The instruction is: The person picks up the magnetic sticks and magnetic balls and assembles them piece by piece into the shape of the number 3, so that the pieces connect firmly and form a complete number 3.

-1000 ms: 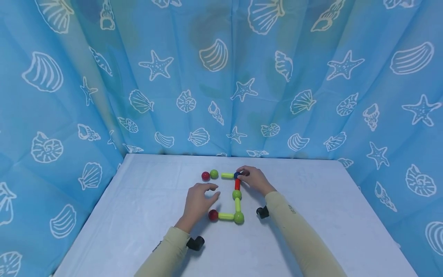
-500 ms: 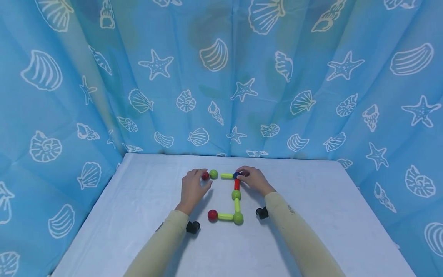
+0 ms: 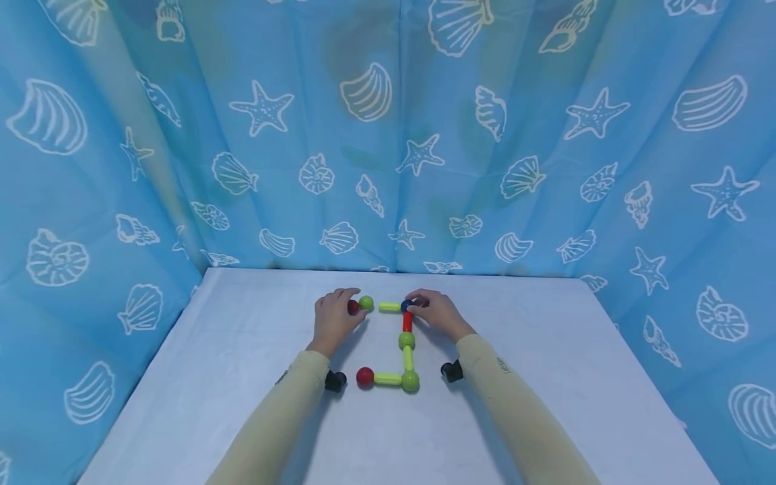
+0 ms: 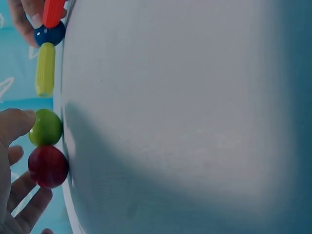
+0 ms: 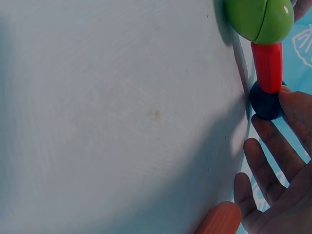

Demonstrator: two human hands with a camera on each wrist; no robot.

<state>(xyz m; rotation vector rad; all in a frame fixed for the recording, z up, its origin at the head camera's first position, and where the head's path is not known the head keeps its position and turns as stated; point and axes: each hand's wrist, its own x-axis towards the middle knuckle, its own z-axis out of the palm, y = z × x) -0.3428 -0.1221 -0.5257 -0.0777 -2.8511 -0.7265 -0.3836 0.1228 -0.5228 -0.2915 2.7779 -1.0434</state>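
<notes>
In the head view my left hand (image 3: pixel 333 320) is around a red ball (image 3: pixel 353 307) and a green ball (image 3: pixel 366 303). The left wrist view shows its thumb on the green ball (image 4: pixel 46 127) and fingertips against the red ball (image 4: pixel 48 166); the two balls touch. My right hand (image 3: pixel 439 313) pinches a dark blue ball (image 3: pixel 407 306) between thumb and fingers. A yellow-green rod (image 3: pixel 389 307) points left from that blue ball, its far end apart from the green ball. From the blue ball a red rod (image 3: pixel 407 322) runs nearer to a middle green ball (image 3: pixel 407 340).
From the middle green ball a yellow-green rod (image 3: pixel 408 358) leads to a corner green ball (image 3: pixel 410 380), then another rod (image 3: pixel 388 379) reaches a near red ball (image 3: pixel 365 377). All lie on the white table (image 3: pixel 545 377). A shell-patterned blue curtain (image 3: pixel 388 168) surrounds it.
My left hand has moved away from me and left, from above the table to the far red and green balls, and closed around them. My right hand stays at the blue ball.
</notes>
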